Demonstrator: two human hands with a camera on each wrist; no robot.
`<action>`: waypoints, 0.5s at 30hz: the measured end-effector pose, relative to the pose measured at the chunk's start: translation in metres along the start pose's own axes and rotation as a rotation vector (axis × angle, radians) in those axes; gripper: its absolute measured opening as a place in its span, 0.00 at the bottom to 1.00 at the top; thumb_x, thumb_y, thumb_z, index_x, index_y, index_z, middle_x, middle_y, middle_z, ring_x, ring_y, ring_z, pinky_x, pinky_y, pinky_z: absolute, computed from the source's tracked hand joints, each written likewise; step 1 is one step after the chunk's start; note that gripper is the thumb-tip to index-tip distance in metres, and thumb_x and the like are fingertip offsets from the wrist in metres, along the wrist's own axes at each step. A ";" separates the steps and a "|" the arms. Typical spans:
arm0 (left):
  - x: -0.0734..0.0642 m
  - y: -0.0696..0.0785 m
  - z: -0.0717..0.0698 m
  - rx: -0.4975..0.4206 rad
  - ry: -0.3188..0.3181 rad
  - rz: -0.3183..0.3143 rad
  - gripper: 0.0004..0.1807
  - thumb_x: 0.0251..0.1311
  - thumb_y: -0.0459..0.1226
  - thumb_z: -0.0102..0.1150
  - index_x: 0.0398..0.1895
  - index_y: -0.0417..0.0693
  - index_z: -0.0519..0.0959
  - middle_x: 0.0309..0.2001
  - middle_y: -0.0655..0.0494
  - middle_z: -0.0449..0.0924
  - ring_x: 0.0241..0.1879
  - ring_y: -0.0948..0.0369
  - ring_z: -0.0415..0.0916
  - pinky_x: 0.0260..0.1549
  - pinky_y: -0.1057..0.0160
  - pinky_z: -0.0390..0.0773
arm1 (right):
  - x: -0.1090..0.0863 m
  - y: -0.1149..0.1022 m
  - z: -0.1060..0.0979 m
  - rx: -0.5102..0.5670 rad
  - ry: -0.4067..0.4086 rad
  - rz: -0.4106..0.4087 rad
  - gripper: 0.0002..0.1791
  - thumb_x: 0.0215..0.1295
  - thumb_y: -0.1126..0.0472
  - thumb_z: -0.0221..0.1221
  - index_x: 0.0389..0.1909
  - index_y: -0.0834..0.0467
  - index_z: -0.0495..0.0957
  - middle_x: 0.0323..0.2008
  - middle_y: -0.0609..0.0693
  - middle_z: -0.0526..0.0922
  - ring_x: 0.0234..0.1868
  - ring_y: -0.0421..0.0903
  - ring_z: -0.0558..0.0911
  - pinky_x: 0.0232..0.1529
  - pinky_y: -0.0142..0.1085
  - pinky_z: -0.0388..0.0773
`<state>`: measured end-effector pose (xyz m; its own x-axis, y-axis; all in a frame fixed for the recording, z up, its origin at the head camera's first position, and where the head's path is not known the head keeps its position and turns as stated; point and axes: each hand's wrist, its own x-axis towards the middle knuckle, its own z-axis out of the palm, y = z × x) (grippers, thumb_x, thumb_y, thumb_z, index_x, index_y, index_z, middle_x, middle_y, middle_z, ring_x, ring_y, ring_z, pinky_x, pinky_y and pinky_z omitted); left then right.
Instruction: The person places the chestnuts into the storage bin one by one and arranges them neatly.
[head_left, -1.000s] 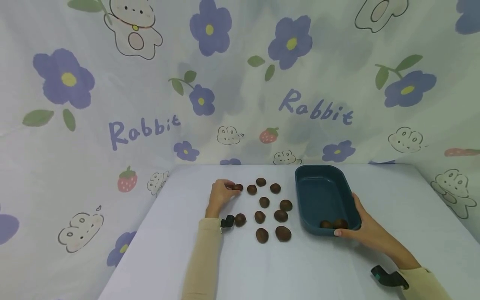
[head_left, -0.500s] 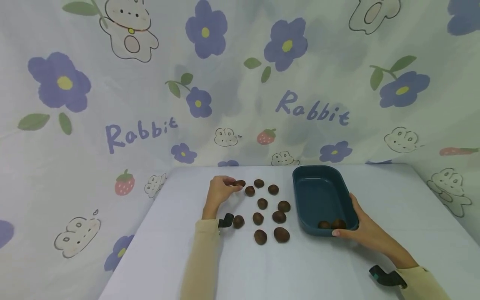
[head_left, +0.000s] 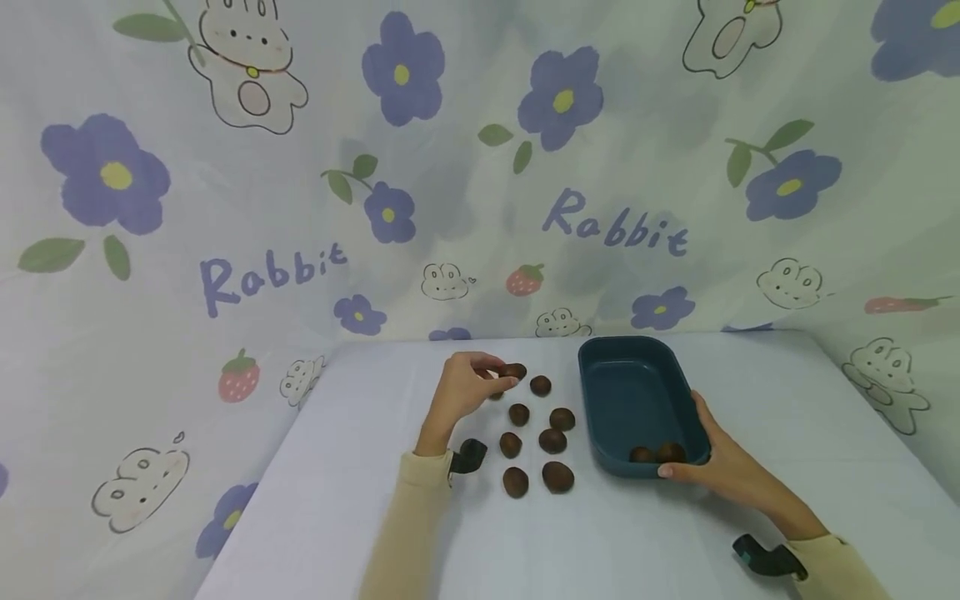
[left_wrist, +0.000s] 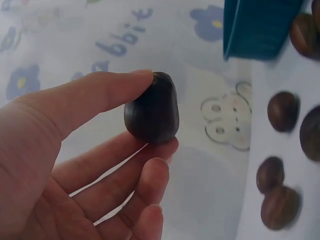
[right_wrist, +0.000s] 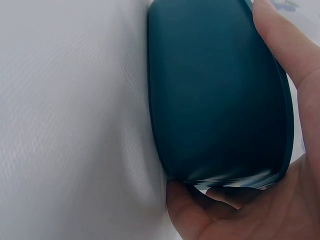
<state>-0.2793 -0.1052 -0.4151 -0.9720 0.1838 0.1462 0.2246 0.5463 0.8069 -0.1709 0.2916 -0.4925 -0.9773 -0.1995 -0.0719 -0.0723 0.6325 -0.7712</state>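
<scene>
My left hand [head_left: 463, 392] pinches a dark brown chestnut [left_wrist: 152, 112] between thumb and fingertips, held above the table's far part. In the head view that chestnut partly covers others behind the fingers. My right hand [head_left: 738, 471] grips the near right corner of a deep teal dish [head_left: 633, 392], thumb over the front rim and fingers along the right side. Two chestnuts [head_left: 671, 452] lie inside the dish at its near end. Close up in the right wrist view, the dish's outer side [right_wrist: 215, 90] sits between thumb and fingers.
Several loose chestnuts [head_left: 557, 477] lie spread on the white tabletop [head_left: 615, 542] between the left hand and the dish. A printed cloth [head_left: 450, 208] with rabbits and flowers hangs behind the table and along its sides.
My left hand has lifted its chestnut and moved right, over the far chestnuts toward the dish. The right hand keeps its hold on the dish. The head view has shifted slightly.
</scene>
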 end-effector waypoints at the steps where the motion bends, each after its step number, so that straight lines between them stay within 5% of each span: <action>1: -0.001 0.004 0.002 -0.013 -0.009 0.011 0.17 0.52 0.45 0.79 0.43 0.48 0.90 0.37 0.55 0.90 0.35 0.60 0.80 0.33 0.62 0.77 | 0.000 0.001 0.000 0.003 0.002 -0.008 0.73 0.59 0.47 0.72 0.82 0.55 0.21 0.80 0.77 0.39 0.74 0.85 0.52 0.60 0.79 0.63; 15: -0.019 0.033 0.038 -0.074 -0.146 0.127 0.15 0.54 0.46 0.77 0.43 0.53 0.89 0.37 0.58 0.89 0.37 0.60 0.79 0.35 0.64 0.78 | 0.001 0.005 0.002 0.017 0.020 -0.014 0.73 0.58 0.48 0.73 0.83 0.53 0.22 0.80 0.76 0.40 0.75 0.84 0.51 0.59 0.79 0.64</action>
<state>-0.2509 -0.0593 -0.4127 -0.9149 0.3666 0.1691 0.3337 0.4508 0.8279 -0.1723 0.2934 -0.4978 -0.9800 -0.1930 -0.0484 -0.0828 0.6166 -0.7829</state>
